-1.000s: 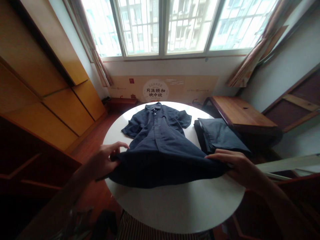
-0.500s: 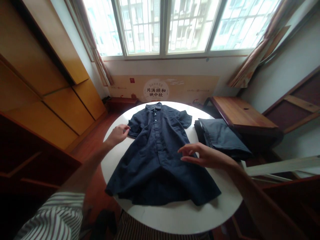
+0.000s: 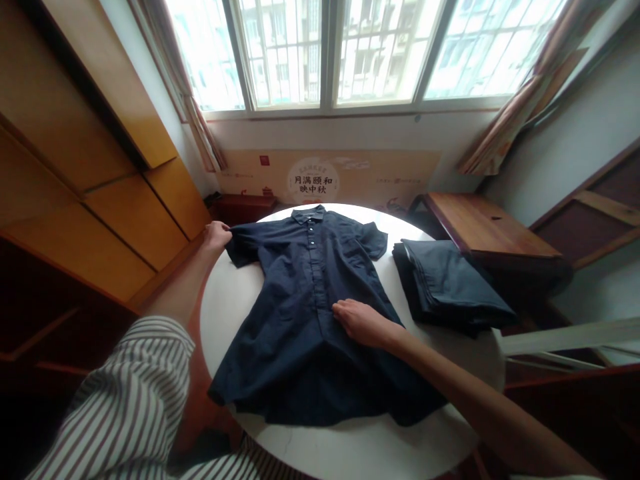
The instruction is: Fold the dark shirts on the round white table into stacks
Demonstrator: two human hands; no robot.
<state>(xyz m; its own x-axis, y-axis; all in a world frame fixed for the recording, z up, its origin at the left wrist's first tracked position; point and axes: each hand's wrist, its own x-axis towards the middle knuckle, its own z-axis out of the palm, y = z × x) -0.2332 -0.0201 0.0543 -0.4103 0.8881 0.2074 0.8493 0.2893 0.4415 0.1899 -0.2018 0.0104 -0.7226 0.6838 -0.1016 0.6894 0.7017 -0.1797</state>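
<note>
A dark navy short-sleeved shirt (image 3: 295,287) lies front side up on a round white table (image 3: 230,300), its collar towards the window and its hem over the near part of the tabletop. With fingers pinched, my left hand (image 3: 218,235) grips the end of the left-side sleeve and holds it stretched outward. My right hand (image 3: 363,321) is closed at the button placket, around the middle of the shirt front. Its fingertips appear to pinch the cloth there.
Folded dark clothes (image 3: 450,280) lie at the table's right edge. Beyond them stands a wooden desk (image 3: 500,223). Yellow cabinets (image 3: 120,200) line the left side, and a barred window (image 3: 325,60) with curtains is ahead. A pale rail (image 3: 575,337) sits at the right.
My left hand has moved outward and away, pulling the sleeve out straight. My right hand has moved left from above the shirt's right side to the placket, and its fingers have closed.
</note>
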